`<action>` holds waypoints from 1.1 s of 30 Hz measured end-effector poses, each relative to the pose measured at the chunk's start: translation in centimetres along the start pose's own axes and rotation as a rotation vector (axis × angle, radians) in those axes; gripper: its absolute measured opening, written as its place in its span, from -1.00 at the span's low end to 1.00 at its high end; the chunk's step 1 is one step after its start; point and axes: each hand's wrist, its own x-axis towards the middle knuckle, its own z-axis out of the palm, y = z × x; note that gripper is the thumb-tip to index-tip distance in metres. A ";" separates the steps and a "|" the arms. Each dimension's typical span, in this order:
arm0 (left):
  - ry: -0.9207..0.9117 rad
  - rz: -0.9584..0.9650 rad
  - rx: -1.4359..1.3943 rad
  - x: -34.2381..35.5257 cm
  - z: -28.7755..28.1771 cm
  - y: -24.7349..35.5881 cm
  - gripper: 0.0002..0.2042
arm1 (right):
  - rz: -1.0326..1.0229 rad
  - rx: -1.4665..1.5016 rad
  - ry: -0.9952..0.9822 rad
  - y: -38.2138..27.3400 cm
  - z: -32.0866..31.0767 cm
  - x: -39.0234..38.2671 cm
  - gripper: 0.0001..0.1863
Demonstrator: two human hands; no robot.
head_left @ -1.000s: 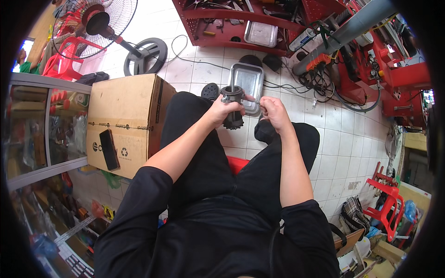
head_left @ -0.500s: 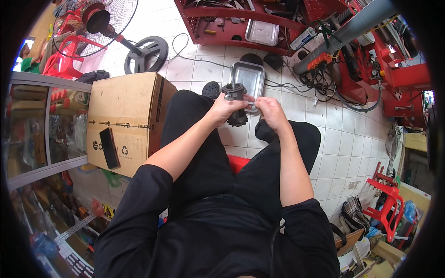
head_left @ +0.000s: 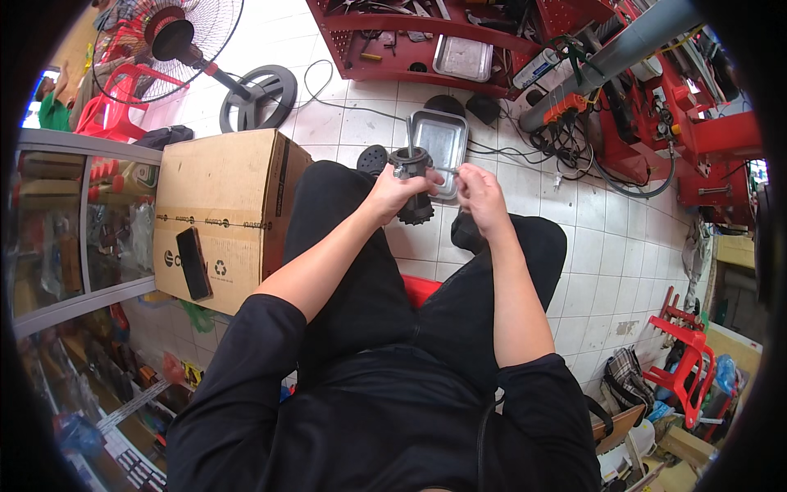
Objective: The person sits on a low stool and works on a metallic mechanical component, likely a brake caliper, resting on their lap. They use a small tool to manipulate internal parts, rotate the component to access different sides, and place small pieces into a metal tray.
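A dark grey metal part point(head_left: 416, 210), roughly cylindrical with a toothed lower rim and a ring-like top, stands upright between my knees. My left hand point(head_left: 390, 197) is closed around its middle. A silver rod point(head_left: 411, 138) rises at its top; I cannot tell whether it is fixed there. Just right of the part, my right hand point(head_left: 484, 201) pinches a thin, pale metal piece point(head_left: 448, 170), too small to name, that points toward the part. Beyond both hands, a shallow silver tray point(head_left: 465, 146) lies on the floor.
On my left, a cardboard box point(head_left: 217, 184) bears a black phone point(head_left: 193, 262), beside a glass cabinet point(head_left: 86, 148). A standing fan point(head_left: 174, 41) and red tool cart point(head_left: 393, 57) are ahead. Cables point(head_left: 566, 135) cross the tiles to the right. A person in green point(head_left: 56, 113) is far left.
My right hand has drawn slightly right and up from the metal part, and the thin piece shows more between them. The left hand keeps its grip, barely shifting. My left foot has moved slightly.
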 end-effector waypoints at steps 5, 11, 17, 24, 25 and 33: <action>-0.007 0.020 -0.248 -0.3 0.6 0.7 -0.70 | 0.041 -0.104 -0.079 1.1 -1.0 0.3 -0.74; -0.119 -0.014 -0.104 -0.2 0.1 0.0 -0.65 | 0.073 0.099 0.041 -0.8 -0.5 0.0 -0.69; -0.068 0.010 -0.244 -0.5 0.7 0.9 -0.71 | 0.158 -0.072 -0.086 0.5 -1.0 0.1 -0.70; -0.144 -0.025 -0.087 -0.4 0.5 0.8 -0.65 | 0.174 0.088 -0.024 -0.7 -1.4 0.0 -0.71; -0.119 -0.014 -0.136 -0.5 0.7 1.2 -0.68 | 0.202 0.027 -0.058 -0.4 -1.3 -0.1 -0.71; -0.162 -0.052 -0.105 -0.3 0.3 0.5 -0.64 | 0.142 0.291 0.101 -1.0 -1.5 0.0 -0.72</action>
